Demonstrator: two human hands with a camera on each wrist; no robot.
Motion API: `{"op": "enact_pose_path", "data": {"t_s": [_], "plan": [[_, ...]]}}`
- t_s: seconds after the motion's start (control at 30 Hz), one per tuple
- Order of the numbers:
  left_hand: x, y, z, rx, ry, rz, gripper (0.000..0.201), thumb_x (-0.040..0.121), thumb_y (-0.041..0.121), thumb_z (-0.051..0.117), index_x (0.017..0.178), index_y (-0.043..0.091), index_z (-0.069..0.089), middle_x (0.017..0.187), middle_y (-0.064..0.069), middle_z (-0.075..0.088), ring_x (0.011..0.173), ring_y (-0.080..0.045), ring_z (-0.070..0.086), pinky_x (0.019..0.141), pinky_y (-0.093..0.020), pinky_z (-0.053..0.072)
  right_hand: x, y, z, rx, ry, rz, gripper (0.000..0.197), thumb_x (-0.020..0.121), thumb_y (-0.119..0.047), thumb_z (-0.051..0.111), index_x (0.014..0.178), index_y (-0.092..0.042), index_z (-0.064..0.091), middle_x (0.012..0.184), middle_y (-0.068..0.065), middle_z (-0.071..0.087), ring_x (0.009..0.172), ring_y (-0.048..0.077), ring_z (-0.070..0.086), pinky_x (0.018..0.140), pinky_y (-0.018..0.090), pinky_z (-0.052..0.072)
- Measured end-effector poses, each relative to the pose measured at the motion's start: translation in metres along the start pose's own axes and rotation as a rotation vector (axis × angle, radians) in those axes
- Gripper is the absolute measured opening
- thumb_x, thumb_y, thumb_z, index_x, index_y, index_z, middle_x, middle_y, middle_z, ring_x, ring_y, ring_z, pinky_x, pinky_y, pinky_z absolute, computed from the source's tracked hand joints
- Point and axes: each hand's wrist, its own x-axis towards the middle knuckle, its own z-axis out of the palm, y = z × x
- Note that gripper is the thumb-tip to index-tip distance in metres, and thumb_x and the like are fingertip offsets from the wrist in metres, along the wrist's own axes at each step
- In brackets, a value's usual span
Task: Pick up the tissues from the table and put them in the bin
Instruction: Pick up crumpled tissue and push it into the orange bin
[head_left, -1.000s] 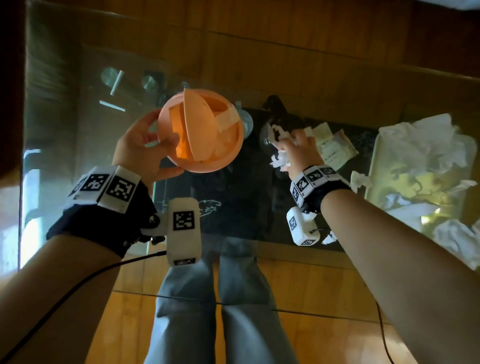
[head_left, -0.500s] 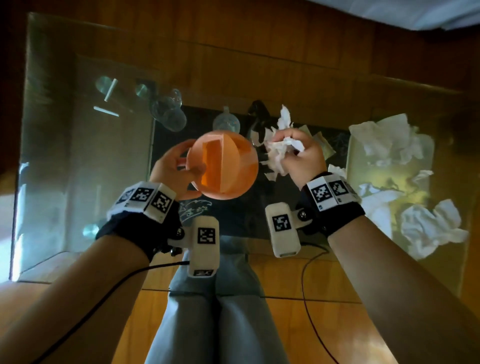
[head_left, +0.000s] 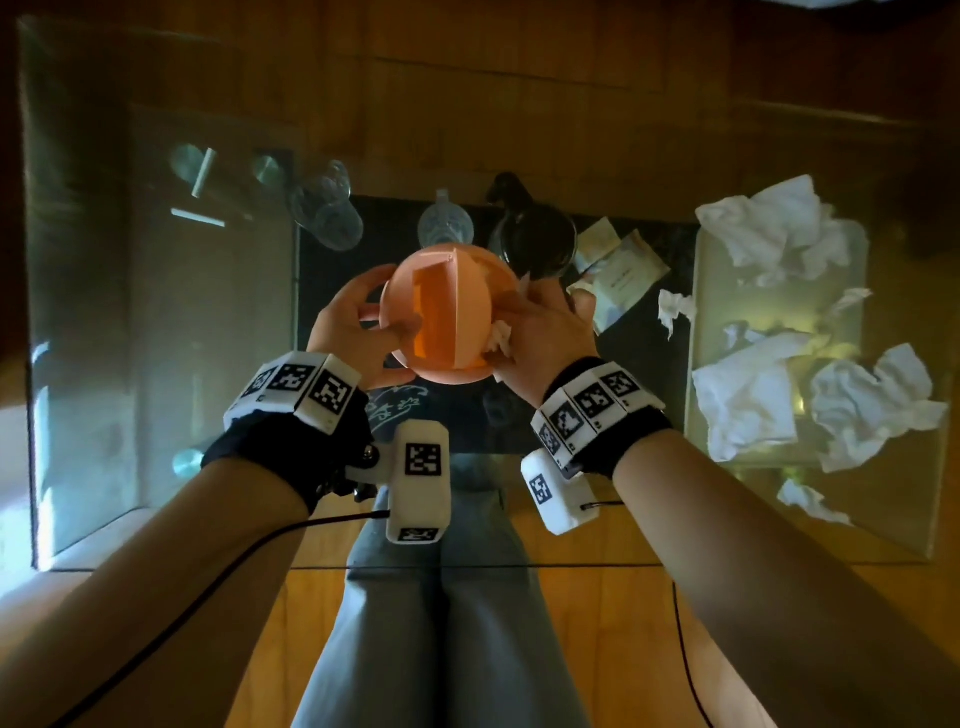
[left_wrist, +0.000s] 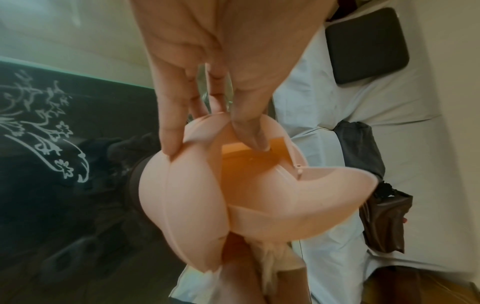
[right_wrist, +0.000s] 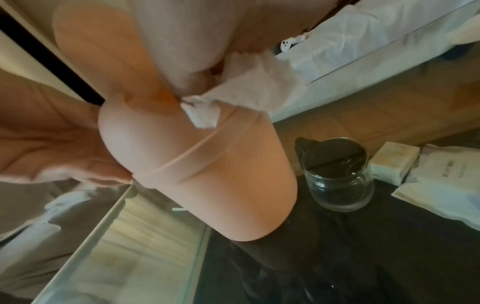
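Note:
My left hand (head_left: 353, 322) grips a round orange bin (head_left: 441, 317) with a swing lid, held above the glass table. In the left wrist view its thumb (left_wrist: 249, 131) hooks into the bin's (left_wrist: 197, 195) opening. My right hand (head_left: 540, 332) pinches a crumpled white tissue (head_left: 501, 335) against the bin's right side. The right wrist view shows that tissue (right_wrist: 249, 90) partly tucked under the lid of the bin (right_wrist: 207, 164). More crumpled tissues (head_left: 769, 228) (head_left: 743, 405) (head_left: 878, 410) lie on the table at the right.
Behind the bin stand a glass jug with a black lid (head_left: 537, 239) and clear glasses (head_left: 327, 213). Paper packets (head_left: 618, 270) lie beside the jug. A small tissue scrap (head_left: 675, 309) lies near a pale mat (head_left: 852, 291). The table's front edge (head_left: 467, 564) runs above my knees.
My right hand lifted a tissue off the table and brought it left to the bin. The left hand moved the bin right to meet it, and the tissue now sits at the lid.

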Motion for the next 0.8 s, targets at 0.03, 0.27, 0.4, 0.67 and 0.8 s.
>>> {"op": "enact_pose_path", "data": {"t_s": [0.03,0.27,0.4,0.67,0.8], "plan": [[0.0,0.0,0.0,0.005,0.0,0.002,0.063,0.076,0.007,0.066,0.13,0.032,0.044,0.13,-0.007,0.053,0.12,-0.035,0.051,0.085,-0.062,0.05,0.0,0.0,0.001,-0.035,-0.032,0.003,0.024,0.083,-0.038,0.051,0.104,-0.026,0.05,0.118,0.005,0.054,0.116,0.027,0.04,0.099,0.046,0.026],[0.001,0.001,0.0,0.037,0.001,-0.005,0.066,0.073,0.005,0.068,0.128,0.034,0.045,0.127,-0.005,0.055,0.119,-0.032,0.052,0.085,-0.06,0.051,0.0,0.012,-0.015,0.489,-0.102,-0.046,0.023,0.076,-0.025,0.067,0.095,-0.017,0.058,0.097,0.005,0.065,0.095,0.022,0.06,0.089,0.037,0.048],[0.002,0.002,-0.001,0.035,0.002,-0.015,0.066,0.074,0.003,0.067,0.128,0.033,0.045,0.127,-0.005,0.055,0.12,-0.033,0.051,0.082,-0.061,0.052,-0.018,0.023,-0.014,0.687,0.188,0.006,0.04,0.07,-0.011,0.073,0.105,-0.016,0.053,0.113,0.005,0.054,0.097,0.014,0.054,0.076,0.015,0.043],[0.005,-0.001,-0.002,0.066,-0.01,0.006,0.064,0.074,0.007,0.069,0.126,0.035,0.044,0.123,-0.003,0.054,0.119,-0.032,0.051,0.082,-0.06,0.052,-0.021,0.007,0.004,-0.107,-0.121,-0.281,0.067,0.074,-0.057,0.059,0.132,-0.035,0.033,0.145,-0.01,0.038,0.14,0.017,0.022,0.107,0.047,-0.019],[0.004,0.001,-0.002,0.045,-0.018,-0.002,0.06,0.076,0.006,0.066,0.125,0.035,0.044,0.125,-0.005,0.053,0.121,-0.034,0.05,0.082,-0.061,0.052,-0.006,0.001,0.008,-0.255,-0.233,-0.27,0.071,0.077,-0.059,0.054,0.137,-0.035,0.023,0.147,-0.006,0.035,0.141,0.024,0.017,0.109,0.053,-0.017]]}}
